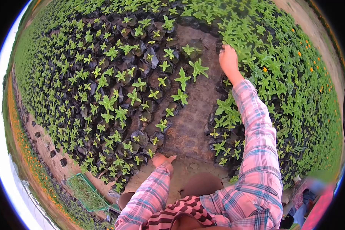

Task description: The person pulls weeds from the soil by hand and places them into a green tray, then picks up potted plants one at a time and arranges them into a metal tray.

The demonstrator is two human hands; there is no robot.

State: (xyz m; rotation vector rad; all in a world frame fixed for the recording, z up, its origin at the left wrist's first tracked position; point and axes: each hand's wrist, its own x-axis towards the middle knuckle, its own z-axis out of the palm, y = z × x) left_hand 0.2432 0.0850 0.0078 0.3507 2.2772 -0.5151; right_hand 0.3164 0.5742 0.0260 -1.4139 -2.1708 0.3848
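Observation:
My right hand (pixel 229 61) reaches forward to the inner edge of the right-hand block of plants. Its fingers are closed at the rim of a black plastic seedling bag, mostly hidden by the hand, with green leaves (pixel 230 37) just beyond. Low and near my body, my left hand (pixel 165 159) is beside the front bags of the left-hand block, its thumb stretched out and nothing visible in it. A small seedling (pixel 155 140) in a black bag stands just above this hand. Several larger seedlings (pixel 183 79) line the left side of the bare soil strip (pixel 191 126).
Dense seedlings in black bags (pixel 103 80) fill the left; taller plants with orange flowers (pixel 265 69) fill the right. A green crate (pixel 82 188) holding plant matter sits at lower left. Another person (pixel 308 203) is at lower right. My knee (pixel 201 184) is close below the strip.

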